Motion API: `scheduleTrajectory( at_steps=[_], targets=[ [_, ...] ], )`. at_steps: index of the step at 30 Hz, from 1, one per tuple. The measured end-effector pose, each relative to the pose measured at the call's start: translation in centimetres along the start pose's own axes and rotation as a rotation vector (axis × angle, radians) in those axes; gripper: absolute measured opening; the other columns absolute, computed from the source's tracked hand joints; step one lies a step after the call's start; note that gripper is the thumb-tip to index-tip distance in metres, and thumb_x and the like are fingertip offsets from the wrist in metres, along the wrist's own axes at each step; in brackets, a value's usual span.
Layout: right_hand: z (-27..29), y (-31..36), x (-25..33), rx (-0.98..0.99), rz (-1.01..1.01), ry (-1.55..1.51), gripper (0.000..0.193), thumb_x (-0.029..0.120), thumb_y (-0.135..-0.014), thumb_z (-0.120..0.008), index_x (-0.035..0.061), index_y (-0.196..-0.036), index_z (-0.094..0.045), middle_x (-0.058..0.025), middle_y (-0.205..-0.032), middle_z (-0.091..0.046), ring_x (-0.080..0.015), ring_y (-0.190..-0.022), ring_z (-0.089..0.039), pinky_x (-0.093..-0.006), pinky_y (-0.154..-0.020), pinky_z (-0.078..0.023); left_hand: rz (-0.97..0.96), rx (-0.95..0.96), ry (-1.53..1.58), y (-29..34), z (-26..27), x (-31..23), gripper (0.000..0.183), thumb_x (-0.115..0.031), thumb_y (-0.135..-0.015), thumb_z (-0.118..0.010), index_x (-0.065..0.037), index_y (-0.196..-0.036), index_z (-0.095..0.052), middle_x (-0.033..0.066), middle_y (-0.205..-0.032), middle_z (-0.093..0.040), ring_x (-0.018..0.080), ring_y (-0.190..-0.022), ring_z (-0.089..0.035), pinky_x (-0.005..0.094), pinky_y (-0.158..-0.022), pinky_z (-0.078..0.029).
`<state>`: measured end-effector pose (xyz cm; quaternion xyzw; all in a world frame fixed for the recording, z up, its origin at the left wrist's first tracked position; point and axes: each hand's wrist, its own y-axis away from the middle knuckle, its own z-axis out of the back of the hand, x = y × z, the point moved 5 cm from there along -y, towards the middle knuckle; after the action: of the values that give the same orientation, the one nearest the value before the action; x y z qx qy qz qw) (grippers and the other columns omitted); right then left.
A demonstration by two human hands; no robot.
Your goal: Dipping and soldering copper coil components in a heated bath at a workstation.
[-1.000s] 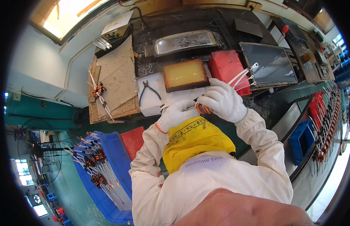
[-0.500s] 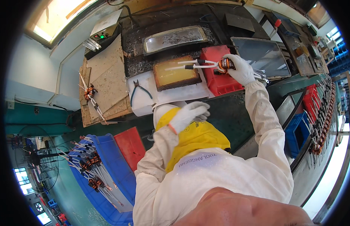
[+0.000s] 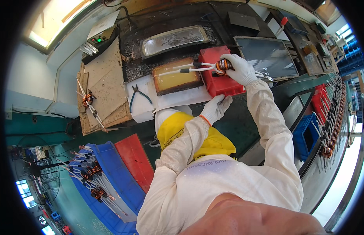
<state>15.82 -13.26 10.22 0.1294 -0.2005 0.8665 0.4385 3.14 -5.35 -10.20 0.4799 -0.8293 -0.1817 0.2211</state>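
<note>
A copper-wound ring coil with white-sleeved leads and black bands is gripped in my gloved right hand. It is held over the red plastic bin, and its leads point left across a tray of yellowish material with a dark crusted rim. At the bin's near edge is my gloved left hand, fingers stretched out and nothing visible in them. Whether it touches the bin I cannot tell. Cutting pliers with dark green handles lie on white paper left of the tray.
Behind the tray sits a rectangular pot of silvery material. Another ring coil rests on the board at left. A blue bin at lower left holds several coils; more line the right side. A dark panel lies at back right.
My left hand has moved right and forward, from above the yellow apron to the red bin's near edge. My right hand still holds the coil, and the view has shifted slightly.
</note>
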Motion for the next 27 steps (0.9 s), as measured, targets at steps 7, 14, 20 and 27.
scheduleTrajectory(
  at_steps=[7,14,20,27],
  targets=[
    [-0.7,-0.6,1.0,-0.022,0.036,0.052,0.049,0.011,-0.083,-0.072,0.0231,-0.129,-0.06,-0.0116,-0.107,-0.067,-0.0378,-0.102,-0.068,-0.0477,-0.086,-0.056,-0.097,0.06,-0.26,3.7,-1.8,-0.5,0.026,-0.013,-0.106,-0.062,0.005,-0.125,-0.06,0.0205,-0.123,-0.07,0.0326,-0.113,-0.072,0.0423,-0.101,-0.061],
    [-0.3,-0.7,0.4,-0.041,0.033,0.092,0.049,0.011,-0.083,-0.072,0.0236,-0.129,-0.061,-0.0108,-0.106,-0.066,-0.0371,-0.1,-0.068,-0.0475,-0.085,-0.056,-0.048,0.27,-0.694,9.6,-5.2,-3.0,0.032,-0.021,-0.105,-0.066,0.001,-0.128,-0.063,0.0158,-0.111,-0.076,0.0274,-0.094,-0.076,0.0429,-0.091,-0.063],
    [0.1,-0.6,-0.1,-0.028,0.022,0.082,0.05,0.01,-0.083,-0.071,0.0249,-0.13,-0.061,-0.0106,-0.106,-0.066,-0.0375,-0.1,-0.068,-0.0473,-0.086,-0.057,-0.482,0.104,-0.264,9.1,-7.9,-11.4,0.028,-0.029,-0.105,-0.067,-0.003,-0.115,-0.067,0.0134,-0.098,-0.075,0.0227,-0.077,-0.074,0.0328,-0.067,-0.065],
    [0.1,-0.6,0.1,-0.016,-0.008,0.093,0.051,0.01,-0.084,-0.071,0.0267,-0.131,-0.061,-0.0111,-0.108,-0.066,-0.0385,-0.1,-0.068,-0.0491,-0.085,-0.057,-0.598,0.041,-0.273,7.9,-9.4,-14.3,0.03,-0.036,-0.104,-0.069,-0.006,-0.104,-0.064,0.0092,-0.086,-0.07,0.0172,-0.065,-0.067,0.0292,-0.055,-0.061]
  ],
)
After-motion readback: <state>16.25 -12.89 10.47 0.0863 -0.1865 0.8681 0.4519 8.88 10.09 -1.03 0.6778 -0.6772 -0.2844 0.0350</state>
